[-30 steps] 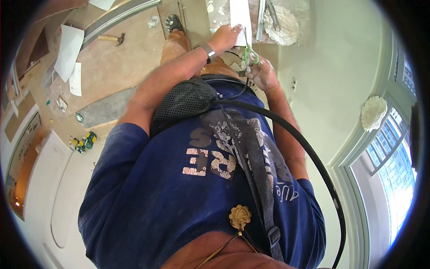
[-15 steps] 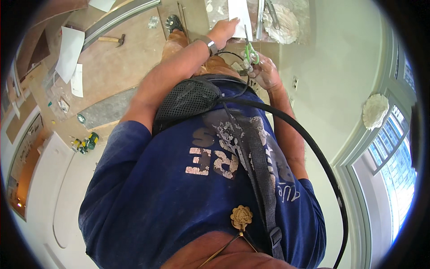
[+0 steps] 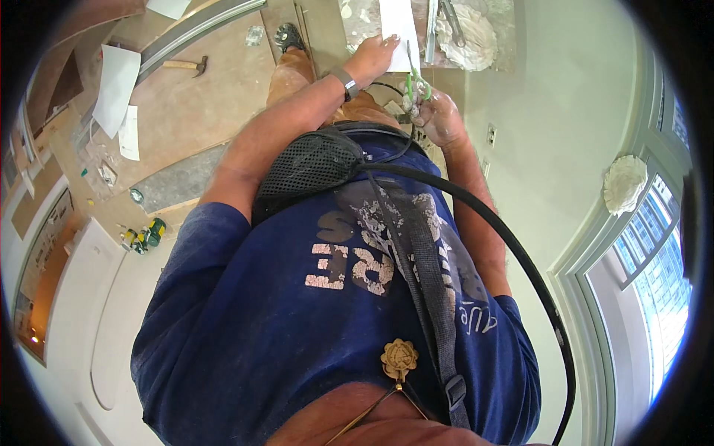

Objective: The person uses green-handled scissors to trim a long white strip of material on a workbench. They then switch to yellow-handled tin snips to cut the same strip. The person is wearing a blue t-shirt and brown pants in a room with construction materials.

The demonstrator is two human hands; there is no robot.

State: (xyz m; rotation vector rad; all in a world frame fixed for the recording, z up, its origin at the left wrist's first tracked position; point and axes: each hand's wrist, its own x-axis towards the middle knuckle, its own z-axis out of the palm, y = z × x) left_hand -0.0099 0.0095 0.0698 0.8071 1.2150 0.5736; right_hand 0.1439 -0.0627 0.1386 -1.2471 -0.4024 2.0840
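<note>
Our left hand [image 3: 375, 56] lies flat on the white sheet [image 3: 396, 30] at the near edge of the spattered board [image 3: 357, 15]. Our right hand [image 3: 439, 115] has its fingers closed around green-handled scissors [image 3: 413, 74], whose blades meet the sheet's edge; the sheet looks uncut.

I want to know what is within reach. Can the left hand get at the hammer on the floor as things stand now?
Probably not without moving. The left hand rests on the white sheet at the work surface, while the hammer lies well off to the left on the brown floor. Nothing blocks the way; it simply looks too far.
</note>
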